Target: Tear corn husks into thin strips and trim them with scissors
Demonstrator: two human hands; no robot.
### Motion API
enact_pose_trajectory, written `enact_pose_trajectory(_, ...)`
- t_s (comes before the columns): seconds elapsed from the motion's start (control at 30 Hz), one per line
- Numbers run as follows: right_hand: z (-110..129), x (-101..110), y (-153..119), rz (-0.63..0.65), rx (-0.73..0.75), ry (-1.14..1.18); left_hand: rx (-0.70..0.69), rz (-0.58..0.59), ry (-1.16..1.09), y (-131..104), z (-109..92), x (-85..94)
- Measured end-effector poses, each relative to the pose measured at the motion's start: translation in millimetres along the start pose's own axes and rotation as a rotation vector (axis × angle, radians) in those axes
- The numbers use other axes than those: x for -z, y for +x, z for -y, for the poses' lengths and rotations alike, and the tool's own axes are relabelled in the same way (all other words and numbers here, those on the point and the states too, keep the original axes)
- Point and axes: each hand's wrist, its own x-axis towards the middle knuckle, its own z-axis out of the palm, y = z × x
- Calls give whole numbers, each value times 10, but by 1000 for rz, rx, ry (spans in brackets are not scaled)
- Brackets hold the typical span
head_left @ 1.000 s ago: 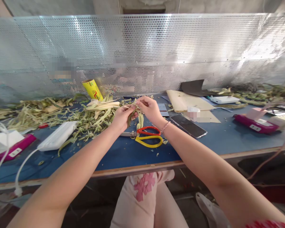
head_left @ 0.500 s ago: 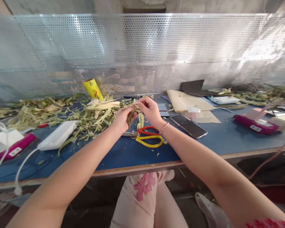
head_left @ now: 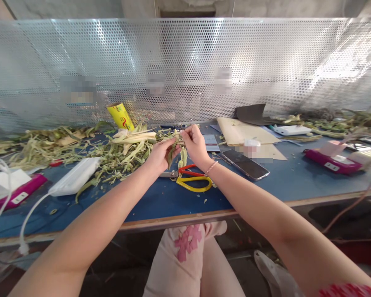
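Note:
My left hand [head_left: 160, 156] is closed around a small bunch of withered green plant leaves [head_left: 170, 158], with the leaf ends hanging below the fingers. Right beside it my right hand [head_left: 195, 145] is pinched, its fingertips at the bunch's right edge; what lies between them is too small to make out. Under the hands lies a pair of scissors [head_left: 194, 189] with one red and one yellow handle loop, its blades partly behind my left wrist. A loose heap of dried leaves and stalks [head_left: 128, 150] spreads just left of my left hand.
A yellow roll [head_left: 121, 116] leans behind the heap. White power strip [head_left: 75, 176] and magenta device [head_left: 21, 194] lie left. A phone [head_left: 245, 164], beige paper [head_left: 236, 130] and another magenta device [head_left: 332, 160] lie right. A perforated metal screen [head_left: 185, 53] stands across the back.
My right hand has shifted slightly right, its fingertips drawing a little apart from my left fingers. My left hand keeps the leaves in nearly the same place.

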Motion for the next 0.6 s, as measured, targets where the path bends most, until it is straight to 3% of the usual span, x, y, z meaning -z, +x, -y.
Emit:
enact_pose_trajectory(0.2, 40, 65, 20, 159, 117, -89, 2, 5, 6, -8, -21, 6)
enact_pose_trajectory(0.43, 26, 33, 84, 142, -109, 28, -129, 13, 126, 10, -7, 43)
enact_pose_trajectory(0.6, 20, 30, 105, 134, -154, 107, -173, 43, 197, -1, -2, 39)
